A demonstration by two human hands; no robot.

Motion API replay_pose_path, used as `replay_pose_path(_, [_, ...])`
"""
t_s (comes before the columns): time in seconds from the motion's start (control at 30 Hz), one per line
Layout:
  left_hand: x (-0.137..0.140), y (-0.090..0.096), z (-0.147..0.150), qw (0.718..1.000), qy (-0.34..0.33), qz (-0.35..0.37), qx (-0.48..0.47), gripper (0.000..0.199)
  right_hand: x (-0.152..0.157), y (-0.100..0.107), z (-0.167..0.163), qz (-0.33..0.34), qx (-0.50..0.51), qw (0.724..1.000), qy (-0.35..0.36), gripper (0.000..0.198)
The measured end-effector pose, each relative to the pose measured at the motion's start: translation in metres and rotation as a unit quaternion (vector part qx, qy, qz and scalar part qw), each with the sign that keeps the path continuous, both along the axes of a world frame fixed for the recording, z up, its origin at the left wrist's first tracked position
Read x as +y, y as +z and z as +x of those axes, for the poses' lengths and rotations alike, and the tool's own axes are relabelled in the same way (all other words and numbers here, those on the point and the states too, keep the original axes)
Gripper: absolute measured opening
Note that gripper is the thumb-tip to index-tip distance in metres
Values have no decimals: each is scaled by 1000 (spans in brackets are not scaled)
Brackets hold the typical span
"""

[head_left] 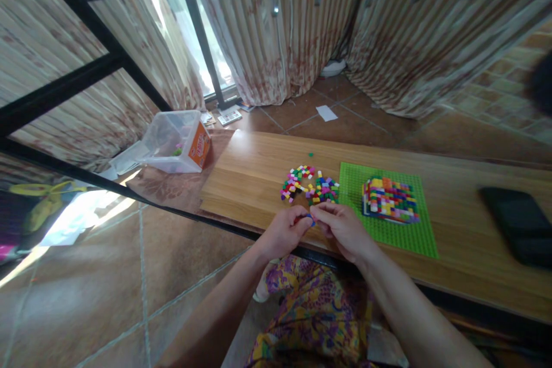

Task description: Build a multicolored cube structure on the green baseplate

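At the far left, a clear plastic box (pixel 170 161) with an orange label stands beyond the end of the wooden table (pixel 245 178), a little pink and green showing inside. Along the table to the right lie loose toy bricks (pixel 325 188) in two loose clusters, with a lone green brick (pixel 310 154) farther back. Right of them, the green baseplate (pixel 425 230) carries a multicoloured brick block (pixel 390 200), several layers high. By the look of it, much of the building is done; the unattached bricks suggest more could be added, though its finished shape cannot be judged. A dark, flat, phone-like object (pixel 517 224) lies near the table's right end.

As for the grip, the left hand (pixel 284 233) has thumb and fingers nearly closed, pinching a small blue brick (pixel 311 219) at the near edge of the table, just in front of the loose pieces. The right hand (pixel 345 230) meets it there, thumb and forefinger drawn together on the same brick. A hint of red shows between the left fingers, too small to identify. Both hands are apart from the block.
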State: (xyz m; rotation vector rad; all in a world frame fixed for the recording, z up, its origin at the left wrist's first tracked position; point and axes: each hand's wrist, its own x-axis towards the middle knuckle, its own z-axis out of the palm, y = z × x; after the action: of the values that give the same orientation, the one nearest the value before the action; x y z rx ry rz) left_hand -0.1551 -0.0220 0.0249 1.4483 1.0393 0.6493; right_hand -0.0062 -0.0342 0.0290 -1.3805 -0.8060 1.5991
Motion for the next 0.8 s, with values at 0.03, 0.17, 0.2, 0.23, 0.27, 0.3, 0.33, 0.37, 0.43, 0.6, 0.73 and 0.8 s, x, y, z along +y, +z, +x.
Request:
replay_pose_path(0.03, [0,-1,0,1000,-4,2,3,21,0,-1,0,-14,12,1000,-5,38])
replay_pose_path(0.17, [2,-5,0,999,-25,17,11,21,0,-4,0,-46,60,997,-20,41])
replay_pose_path(0.2, [2,-6,0,999,-23,19,17,21,0,-5,0,-45,69,996,-28,41])
replay_pose_path(0.23, [4,-7,0,999,-20,19,24,21,0,-5,1,-39,76,995,-43,41])
replay_pose_path(0.27, [6,-8,0,999,-13,19,33,21,0,-5,1,-30,80,994,-63,41])
replay_pose_path(0.3, [8,-9,0,999,-3,20,44,22,-1,-5,3,-18,80,993,-87,41])
replay_pose_path(0.33, [11,-10,0,998,9,25,58,23,-1,-4,4,-6,76,991,-109,41])
replay_pose_path(0.37, [14,-11,1,996,25,34,75,24,-3,-4,6,6,69,990,-126,41])
replay_pose_path(0.43, [22,-13,3,989,60,63,116,26,-8,-2,11,25,49,988,-146,39])
replay_pose_path(0.6, [38,-15,14,967,123,107,197,31,-26,2,20,24,34,987,-158,34])
replay_pose_path(0.73, [40,-14,18,958,136,113,225,34,-42,3,29,-6,96,981,-169,31])
replay_pose_path(0.8, [39,-13,16,958,139,118,220,34,-50,4,35,-26,124,976,-176,32])
